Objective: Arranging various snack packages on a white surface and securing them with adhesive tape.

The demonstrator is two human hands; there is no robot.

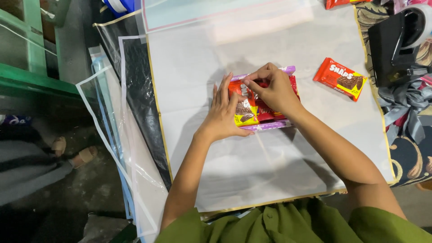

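Green sleeves nearest lens, soft cloth. Glossy clear wrapping sheet (270, 162) spread flat, gold-edged, over table. Mid-sheet: stack of snack packs (252, 110), shiny red-yellow foil, purple-edged box beneath. My left hand (223, 113) flat, fingers spread, pressing stack's left side. My right hand (274, 90) curled, fingertips pinching top pack. Loose red wafer pack (340, 78) lies well apart, right. Black tape dispenser (398, 42) at far right edge.

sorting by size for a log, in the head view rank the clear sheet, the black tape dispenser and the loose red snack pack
1. clear sheet, by far the largest
2. black tape dispenser, partly cut off by the edge
3. loose red snack pack, smallest
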